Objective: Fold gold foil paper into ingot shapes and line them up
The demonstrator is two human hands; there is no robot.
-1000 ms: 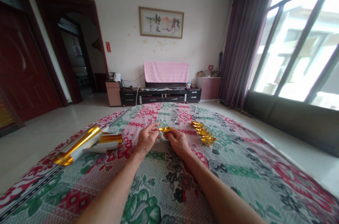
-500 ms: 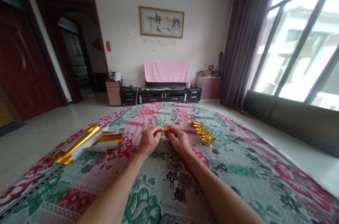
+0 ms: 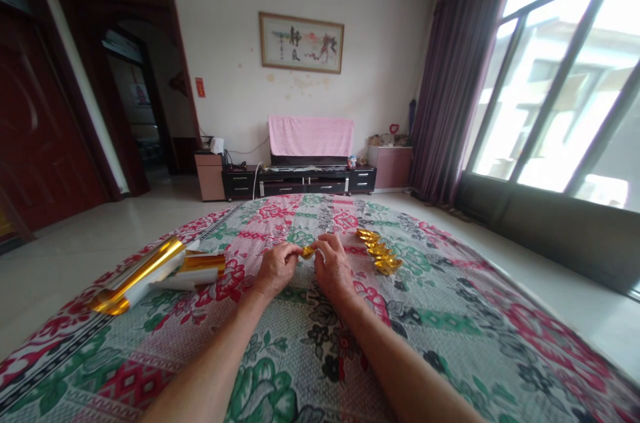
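Observation:
Between my two hands, over the middle of the patterned cloth (image 3: pixel 300 316), is a small folded piece of gold foil paper (image 3: pixel 307 252). My left hand (image 3: pixel 277 268) pinches its left end between thumb and fingertips. On its other side, my right hand (image 3: pixel 333 268) curls with thumb and forefinger at the foil's right end. To the right of my right hand, several folded gold paper ingots (image 3: pixel 381 254) stand in a slanting row. Rolled and loose sheets of gold foil paper (image 3: pixel 157 263), white on the back, lie to the left of my left hand.
The cloth covers a large surface with a rounded far edge. Beyond it, a low black TV cabinet (image 3: pixel 300 182) stands against the wall, with a pink cloth (image 3: pixel 311 135) draped above. A window (image 3: pixel 560 96) and purple curtain (image 3: pixel 445 76) are at the right.
My right hand has shifted its grip, its fingers now raised and arched over the foil. The foil piece has turned and shows less of its length. The view has swung slightly.

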